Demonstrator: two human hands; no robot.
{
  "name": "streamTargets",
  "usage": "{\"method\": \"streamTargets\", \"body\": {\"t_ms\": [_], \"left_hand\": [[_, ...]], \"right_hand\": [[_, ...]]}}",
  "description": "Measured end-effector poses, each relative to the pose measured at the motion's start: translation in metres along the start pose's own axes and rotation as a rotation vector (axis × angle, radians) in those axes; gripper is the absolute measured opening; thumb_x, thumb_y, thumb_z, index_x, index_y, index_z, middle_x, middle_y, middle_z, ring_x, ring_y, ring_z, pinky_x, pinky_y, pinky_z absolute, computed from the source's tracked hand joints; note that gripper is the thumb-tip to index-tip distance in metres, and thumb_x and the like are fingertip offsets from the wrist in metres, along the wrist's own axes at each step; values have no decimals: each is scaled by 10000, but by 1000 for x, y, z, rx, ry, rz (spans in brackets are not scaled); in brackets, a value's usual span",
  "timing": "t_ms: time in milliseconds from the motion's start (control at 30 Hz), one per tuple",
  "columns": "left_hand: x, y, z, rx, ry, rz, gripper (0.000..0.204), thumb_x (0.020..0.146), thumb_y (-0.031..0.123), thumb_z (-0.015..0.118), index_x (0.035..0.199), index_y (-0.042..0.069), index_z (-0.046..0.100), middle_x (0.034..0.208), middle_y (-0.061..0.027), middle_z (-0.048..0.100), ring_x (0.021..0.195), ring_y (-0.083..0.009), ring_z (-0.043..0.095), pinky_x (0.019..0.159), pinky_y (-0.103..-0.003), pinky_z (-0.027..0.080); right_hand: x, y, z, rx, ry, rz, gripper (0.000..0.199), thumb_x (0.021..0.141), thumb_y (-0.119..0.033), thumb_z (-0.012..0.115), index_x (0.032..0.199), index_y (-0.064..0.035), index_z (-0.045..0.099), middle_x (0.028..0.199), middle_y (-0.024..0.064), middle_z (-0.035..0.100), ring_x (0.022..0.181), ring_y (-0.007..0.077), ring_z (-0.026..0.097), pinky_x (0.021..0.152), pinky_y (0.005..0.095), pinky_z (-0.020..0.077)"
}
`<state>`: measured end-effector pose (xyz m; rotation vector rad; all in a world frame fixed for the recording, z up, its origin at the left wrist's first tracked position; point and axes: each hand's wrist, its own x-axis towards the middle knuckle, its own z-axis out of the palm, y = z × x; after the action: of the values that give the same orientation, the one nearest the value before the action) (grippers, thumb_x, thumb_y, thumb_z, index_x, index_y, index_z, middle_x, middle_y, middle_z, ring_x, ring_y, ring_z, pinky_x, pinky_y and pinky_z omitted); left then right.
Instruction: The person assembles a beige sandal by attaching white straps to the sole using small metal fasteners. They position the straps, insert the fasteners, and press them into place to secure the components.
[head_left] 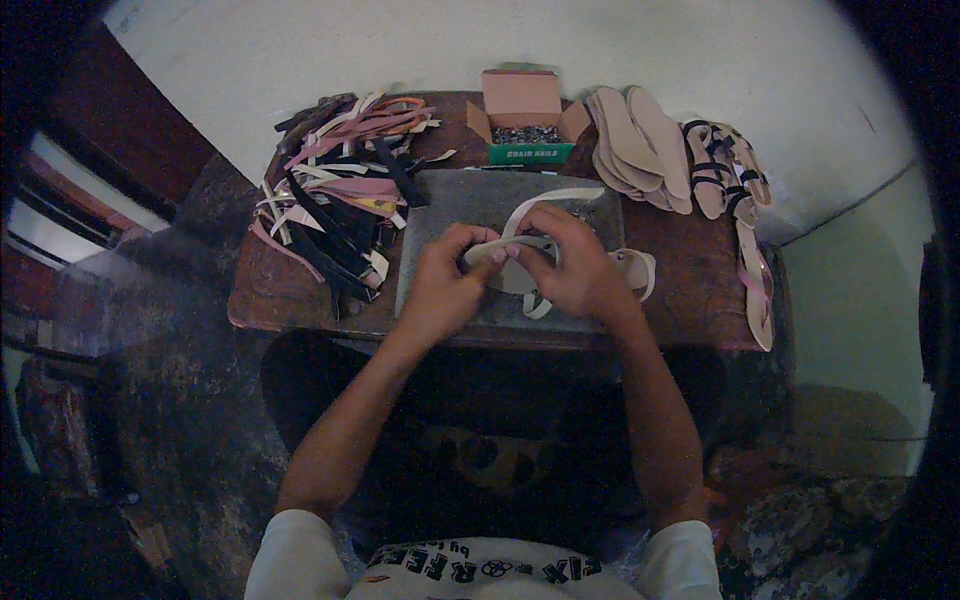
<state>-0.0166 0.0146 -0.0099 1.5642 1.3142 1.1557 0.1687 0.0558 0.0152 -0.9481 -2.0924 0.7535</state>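
The pale strap looks smooth, like leather. The bench seems of dark wood, the grey slab is matt, and the cardboard box contains shiny metal pieces.

Your dark brown table carries a grey slab, a heap of straps, an open box, beige soles and sandals.

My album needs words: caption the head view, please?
Left hand and right hand hold a thin cream strap above a grey rectangular slab.
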Motion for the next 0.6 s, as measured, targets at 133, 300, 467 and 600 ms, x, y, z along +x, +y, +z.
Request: {"method": "streamTargets", "body": {"t_ms": [133, 300, 467, 600], "left_hand": [[0, 6, 2, -110, -26, -116, 197, 921, 172, 679, 1049, 26, 650, 918, -39, 637, 825, -119, 592, 722, -278, 481], [-3, 21, -3, -246, -81, -280, 203, 935, 202, 666, 1060, 42, 657, 887, -2, 627, 802, -86, 559, 706, -249, 445], [-4, 29, -8, -302, -143, -371, 212, 955, 252, 643, 1081, 82, 660, 893, 38, 627, 804, -65, 533, 707, -225, 416], [-4, 22, -7, -327, -143, -337, 194, 945, 224, 652, 1082, 87, 659, 894, 38, 629, 801, -67, 540, 701, -228, 421]], "right_hand": [[-2, 2, 2, -27, 29, -40, 228, 781, -78, 684, 971, 4, 590, 947, 186, 601, 940, 401, 579, 850, 453, 468], [-2, -4, 1, -29, 28, -47, 216, 788, -80, 675, 962, 7, 582, 939, 191, 593, 943, 404, 574, 844, 456, 463], [-1, -12, -2, -68, 15, -57, 198, 791, -68, 661, 955, 7, 580, 934, 193, 592, 941, 406, 576, 838, 467, 461], [-1, -15, -3, -83, 14, -78, 179, 793, -62, 657, 944, 4, 584, 925, 192, 595, 939, 404, 579, 830, 470, 464]]}}
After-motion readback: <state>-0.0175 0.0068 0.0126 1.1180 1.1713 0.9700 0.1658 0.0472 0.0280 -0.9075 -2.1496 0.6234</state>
